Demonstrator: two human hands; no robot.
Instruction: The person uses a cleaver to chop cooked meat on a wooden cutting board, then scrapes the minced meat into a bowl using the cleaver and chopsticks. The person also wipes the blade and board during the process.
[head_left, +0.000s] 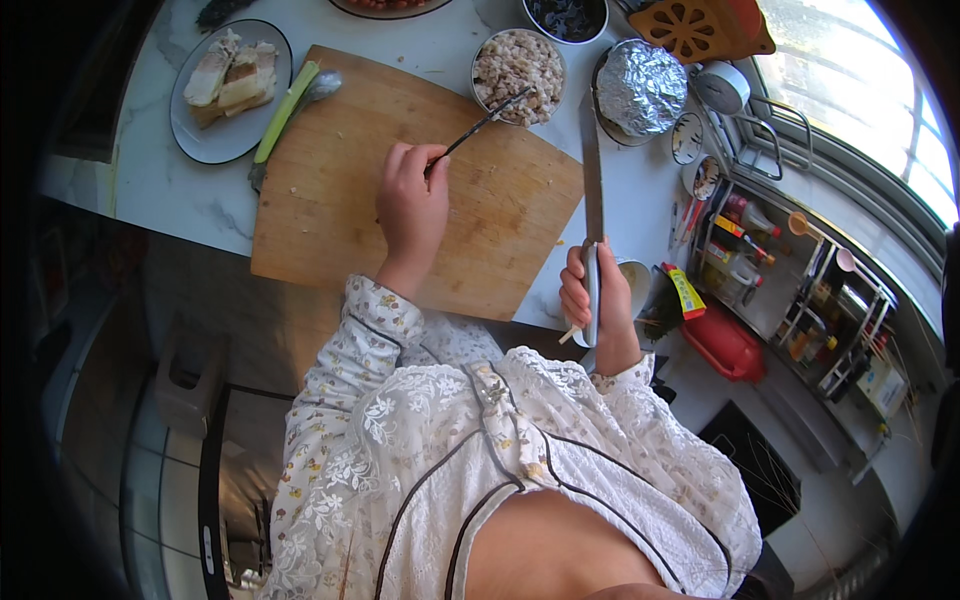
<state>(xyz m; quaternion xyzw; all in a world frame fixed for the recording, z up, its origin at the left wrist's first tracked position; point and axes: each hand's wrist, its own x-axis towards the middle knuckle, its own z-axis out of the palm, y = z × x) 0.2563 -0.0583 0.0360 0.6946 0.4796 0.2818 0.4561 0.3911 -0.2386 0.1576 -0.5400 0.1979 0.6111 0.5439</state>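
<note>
My left hand is over the wooden cutting board and pinches a thin dark stick, whose far end reaches over a bowl of diced pale food. My right hand grips the handle of a long-bladed knife, its blade pointing away from me, past the board's right edge. A green stalk, perhaps a scallion, lies along the board's left edge beside a spoon-like utensil. Left of it, thick pale slabs of food rest on an oval plate.
A foil-covered dish and a bowl of dark pieces stand at the back right. A white cup is behind my right hand. Bottles crowd a rack beneath the window, near a red container.
</note>
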